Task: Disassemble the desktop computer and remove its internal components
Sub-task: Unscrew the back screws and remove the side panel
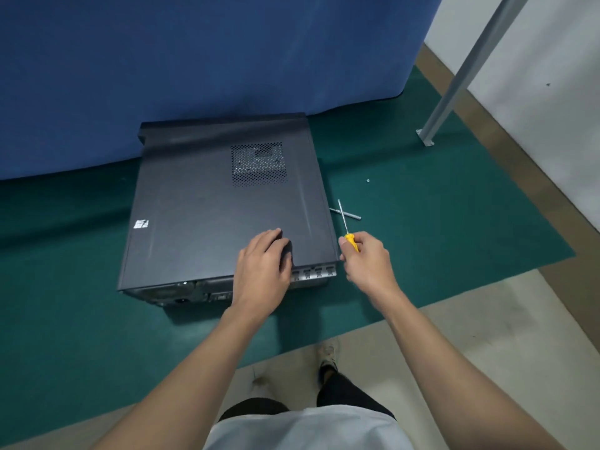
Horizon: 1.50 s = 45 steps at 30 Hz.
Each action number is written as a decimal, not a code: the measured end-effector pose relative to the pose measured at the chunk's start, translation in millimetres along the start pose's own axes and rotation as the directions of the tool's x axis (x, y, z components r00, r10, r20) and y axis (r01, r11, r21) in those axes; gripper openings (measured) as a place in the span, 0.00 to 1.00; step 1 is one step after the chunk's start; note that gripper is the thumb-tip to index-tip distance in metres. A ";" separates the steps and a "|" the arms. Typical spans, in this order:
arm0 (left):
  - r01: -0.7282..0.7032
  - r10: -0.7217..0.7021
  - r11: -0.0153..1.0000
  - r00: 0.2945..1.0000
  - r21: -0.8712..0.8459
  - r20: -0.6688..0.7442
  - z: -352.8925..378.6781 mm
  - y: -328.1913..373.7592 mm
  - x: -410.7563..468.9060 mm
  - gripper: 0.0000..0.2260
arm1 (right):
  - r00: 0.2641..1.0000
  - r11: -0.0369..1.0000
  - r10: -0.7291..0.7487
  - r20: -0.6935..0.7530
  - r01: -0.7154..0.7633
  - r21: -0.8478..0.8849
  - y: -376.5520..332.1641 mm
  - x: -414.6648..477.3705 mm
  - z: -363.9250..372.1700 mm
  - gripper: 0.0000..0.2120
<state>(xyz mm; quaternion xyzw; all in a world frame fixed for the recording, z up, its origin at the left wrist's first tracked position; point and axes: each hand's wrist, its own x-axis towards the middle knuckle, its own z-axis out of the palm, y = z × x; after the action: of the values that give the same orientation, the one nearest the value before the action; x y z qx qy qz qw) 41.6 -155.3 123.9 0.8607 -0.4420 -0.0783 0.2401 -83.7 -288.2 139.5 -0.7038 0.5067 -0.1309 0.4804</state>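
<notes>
While the desktop computer (207,203) lies on its side on the green mat (438,222), rear ports toward the person, the left hand (263,264) rests w/ fingers relaxed & flat on the side panel, near its rear edge. The right hand (367,258), just beside the case's corner, grips a yellow-handled screwdriver (345,224), shaft pointing away. A metal rod (353,216) lies on the mat behind the shaft; a small screw (368,180) sits farther off.

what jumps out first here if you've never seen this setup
A dark computer case lies flat on the green mat, centre frame. The left hand rests on its top panel near the rear edge, while the right hand grips a yellow-handled screwdriver just right of the case.
</notes>
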 end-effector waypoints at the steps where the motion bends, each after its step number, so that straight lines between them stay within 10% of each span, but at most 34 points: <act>1: -0.009 0.009 1.000 1.000 -0.005 -0.015 -2.4 0.2 -6.5 0.11 | 1.000 0.999 0.004 0.005 -0.005 0.040 1.2 -12.8 2.9 0.09; 6: 0.025 -0.028 0.999 0.994 -0.027 -0.109 -5.1 8.5 -31.3 0.06 | 0.997 0.996 0.012 0.078 -0.019 0.093 13.9 -60.6 18.3 0.10; 10: 0.335 -0.370 0.905 0.924 -0.262 -0.099 0.8 25.5 -37.1 0.09 | 0.989 0.978 0.053 0.135 -0.078 0.191 25.4 -79.5 31.4 0.09; 13: 0.620 -0.635 0.531 0.742 -0.578 0.214 6.7 40.3 -27.8 0.18 | 0.975 0.910 0.125 0.182 -0.186 0.370 32.5 -86.1 35.4 0.06; 16: 0.685 -0.582 -0.051 0.571 -0.727 0.579 10.5 53.5 -18.7 0.22 | 0.943 0.820 0.180 0.279 -0.300 0.487 36.9 -89.1 35.0 0.09; 18: 0.667 -0.525 -0.199 0.546 -0.718 0.653 13.2 56.9 -14.8 0.24 | 0.923 0.789 0.186 0.337 -0.345 0.508 39.1 -90.9 33.6 0.11; 45: 0.677 -0.415 -0.249 0.572 -0.693 0.708 22.1 49.5 -10.4 0.27 | 0.719 0.316 0.180 0.671 -0.688 0.653 59.4 -86.4 34.3 0.11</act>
<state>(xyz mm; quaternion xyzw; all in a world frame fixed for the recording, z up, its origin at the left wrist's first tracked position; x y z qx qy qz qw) -8.1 -179.0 127.7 0.5563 0.1480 -0.5294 0.6232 -134.6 -198.6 100.3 -0.1874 0.4031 -0.0516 0.8943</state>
